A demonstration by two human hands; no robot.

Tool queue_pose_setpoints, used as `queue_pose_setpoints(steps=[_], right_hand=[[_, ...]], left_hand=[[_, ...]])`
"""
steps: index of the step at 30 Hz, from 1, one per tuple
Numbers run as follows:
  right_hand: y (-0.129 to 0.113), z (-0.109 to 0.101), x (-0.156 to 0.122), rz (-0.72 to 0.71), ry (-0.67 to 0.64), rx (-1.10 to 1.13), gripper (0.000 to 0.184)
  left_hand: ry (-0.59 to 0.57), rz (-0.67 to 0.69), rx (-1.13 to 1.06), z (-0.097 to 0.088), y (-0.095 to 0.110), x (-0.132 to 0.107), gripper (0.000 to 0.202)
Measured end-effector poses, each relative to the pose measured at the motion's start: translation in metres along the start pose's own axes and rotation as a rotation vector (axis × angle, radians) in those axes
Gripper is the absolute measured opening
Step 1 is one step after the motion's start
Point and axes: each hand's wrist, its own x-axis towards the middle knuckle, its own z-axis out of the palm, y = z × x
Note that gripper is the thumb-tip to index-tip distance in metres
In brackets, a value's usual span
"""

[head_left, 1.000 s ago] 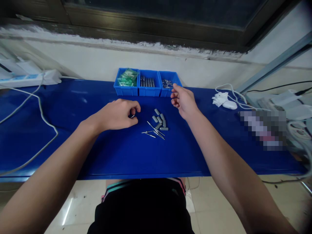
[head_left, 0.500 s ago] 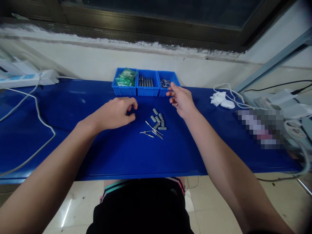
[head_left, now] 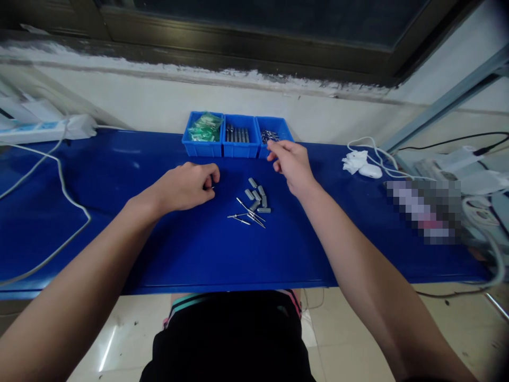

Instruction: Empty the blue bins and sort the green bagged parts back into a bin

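My left hand hovers over the table left of the loose parts, fingers curled; a tiny bright tip shows by the thumb, too small to name. My right hand is in front of the right-hand blue bin, thumb and fingertips pressed together; anything between them is hidden. That bin holds small shiny metal pieces like rivets. Between my hands lie several short grey metal cylinders. Just nearer to me are several thin silver blind rivets, some crossing one another.
The left bin holds green plastic packets; longer grey metal rods stand in the middle bin. On the right are a crumpled tissue, a white case and cables. A power strip is at far left on the blue table.
My right hand has shifted slightly left and down, its fingertips drawing together by the right bin. The left hand has moved slightly left. The loose parts lie as before.
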Motion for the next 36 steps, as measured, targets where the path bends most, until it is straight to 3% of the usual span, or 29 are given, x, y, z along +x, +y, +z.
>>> queue_pose_setpoints(steps=[5, 8, 13, 18, 25, 36], right_hand=[[-0.004, 0.017, -0.023, -0.354, -0.211, -0.262, 0.019], [-0.005, 0.025, -0.034, -0.493, -0.348, -0.357, 0.027], [-0.004, 0.031, -0.041, -0.597, -0.39, -0.348, 0.022], [-0.007, 0.033, -0.045, -0.621, -0.411, -0.318, 0.02], [-0.008, 0.034, -0.044, -0.547, -0.376, -0.248, 0.013], [-0.003, 0.03, -0.035, -0.118, -0.465, 0.034, 0.04]], left_hand=[[0.086, -0.028, -0.032, -0.003, 0.006, 0.001, 0.022], [0.194, 0.015, -0.123, -0.006, 0.016, 0.001, 0.022], [0.323, 0.127, -0.286, -0.008, 0.029, 0.0, 0.018], [0.437, 0.192, -0.265, -0.007, 0.033, 0.0, 0.017], [0.518, 0.16, -0.365, -0.005, 0.034, 0.001, 0.012], [0.589, 0.137, -0.557, 0.0, 0.029, 0.004, 0.014]])
